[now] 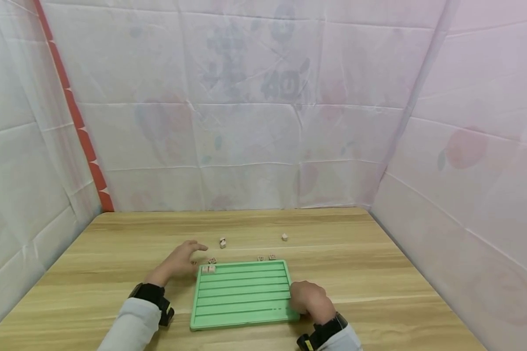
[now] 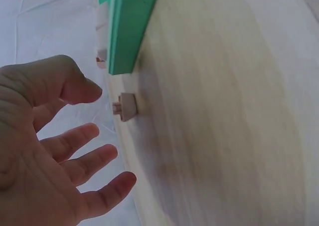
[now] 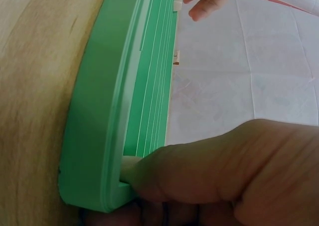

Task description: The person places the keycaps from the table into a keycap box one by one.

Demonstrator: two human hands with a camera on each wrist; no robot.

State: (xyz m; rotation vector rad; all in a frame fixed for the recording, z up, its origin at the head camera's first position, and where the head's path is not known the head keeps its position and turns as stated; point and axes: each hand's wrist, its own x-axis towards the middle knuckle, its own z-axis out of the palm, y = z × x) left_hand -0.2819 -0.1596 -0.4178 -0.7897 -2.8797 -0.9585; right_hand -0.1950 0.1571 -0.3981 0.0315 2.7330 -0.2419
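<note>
A green ridged tray [image 1: 241, 287] lies on the table, with two pale keycaps [image 1: 208, 269] in its far left corner. My left hand [image 1: 183, 258] reaches past that corner with fingers spread and loosely bent, holding nothing. A loose keycap [image 2: 128, 107], lying on its side with its stem showing, is just beyond the fingertips in the left wrist view. With my right hand [image 1: 309, 298] I grip the tray's right edge. In the right wrist view the thumb [image 3: 184, 171] presses over the tray wall inside its near corner, while the other fingers are partly hidden below.
Behind the tray's far rim lie two keycaps [image 1: 266, 258]. Farther back are a small pair of keycaps [image 1: 222, 243] and a single one [image 1: 284, 237]. White sheets [image 1: 246, 122] hang around the back and sides of the wooden table [image 1: 377, 292].
</note>
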